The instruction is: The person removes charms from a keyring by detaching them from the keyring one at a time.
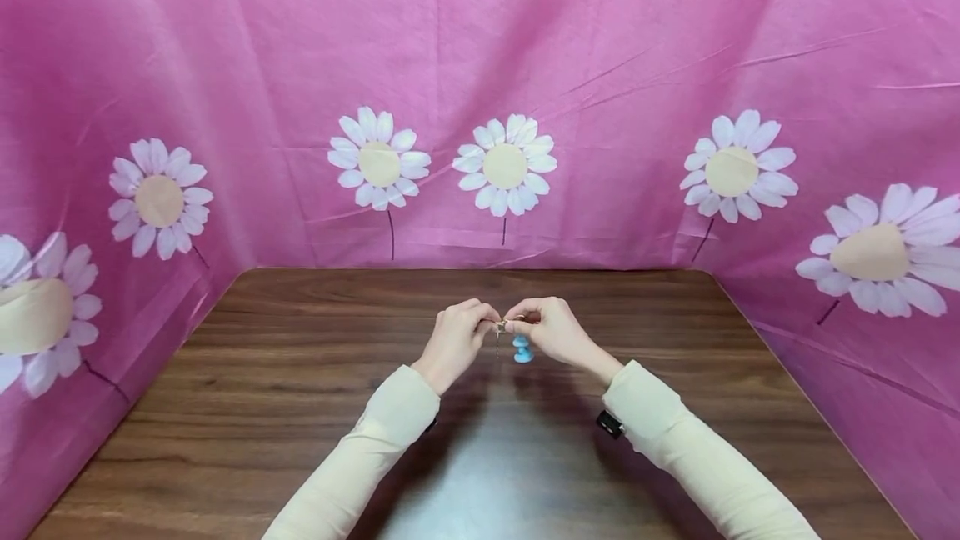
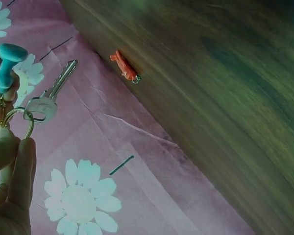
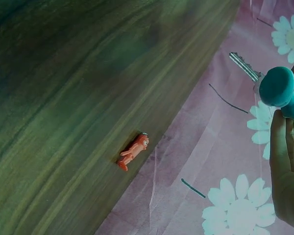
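My left hand (image 1: 452, 342) pinches a gold key ring (image 2: 31, 128) between its fingertips. A silver key (image 2: 43, 104) hangs from this ring, its toothed blade pointing away from the hand. Close beside it, my right hand (image 1: 558, 333) pinches the gold chain or ring of a turquoise charm (image 1: 522, 348) with two rounded ends. The charm dangles just below the right fingertips, and the chain (image 2: 2, 104) meets the key ring between the hands. Fingers partly hide the spot where they join, so I cannot tell whether they are linked.
A small orange figurine (image 3: 134, 151) with a metal loop at its head lies on the wooden table (image 1: 300, 332) near the far edge; the head view does not show it. Pink cloth (image 1: 630, 40) with daisies hangs around the table's back and sides.
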Tool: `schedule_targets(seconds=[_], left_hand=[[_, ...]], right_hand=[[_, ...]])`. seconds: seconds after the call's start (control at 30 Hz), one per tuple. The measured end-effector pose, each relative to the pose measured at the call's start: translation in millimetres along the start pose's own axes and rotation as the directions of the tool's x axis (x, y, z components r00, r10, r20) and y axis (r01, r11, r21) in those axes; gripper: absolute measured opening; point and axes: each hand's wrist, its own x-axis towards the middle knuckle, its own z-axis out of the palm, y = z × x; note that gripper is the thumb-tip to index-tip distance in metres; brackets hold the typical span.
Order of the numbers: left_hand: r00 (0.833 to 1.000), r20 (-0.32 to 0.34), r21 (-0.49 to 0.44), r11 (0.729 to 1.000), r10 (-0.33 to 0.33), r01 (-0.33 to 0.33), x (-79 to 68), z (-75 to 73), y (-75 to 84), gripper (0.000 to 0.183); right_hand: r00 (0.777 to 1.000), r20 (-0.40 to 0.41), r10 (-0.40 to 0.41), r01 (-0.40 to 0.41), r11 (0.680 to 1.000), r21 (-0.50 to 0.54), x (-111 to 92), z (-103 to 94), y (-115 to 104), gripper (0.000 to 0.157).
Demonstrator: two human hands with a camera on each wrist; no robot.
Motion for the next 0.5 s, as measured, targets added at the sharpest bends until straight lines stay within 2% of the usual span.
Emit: schedule_targets(seconds=[0.2,0.33,0.5], left_hand=[[1.0,-0.028,-0.002,1.0,0.011,-0.011,-5.4,-1.4,-1.8,0.008],[0.999,-0.044,-0.046,0.999,-0.004,0.002,-4.7,-3.0,-2.4,0.006],[0.996,-0.075,-0.125,0.991,-0.057,0.047,-2.6,-2.9,-2.2,0.004]], right_hand=[[0.994,0.076,0.077,-0.085,0.99,0.109,-5.2,-0.6,-3.2,0.007],[0.995,0.069,0.071,-0.079,0.991,0.109,-6.3,-2.7,-5.0,0.008],[0.993,0.075,0.091,-0.101,0.986,0.135,-6.4,-4.7,-5.5,0.012]])
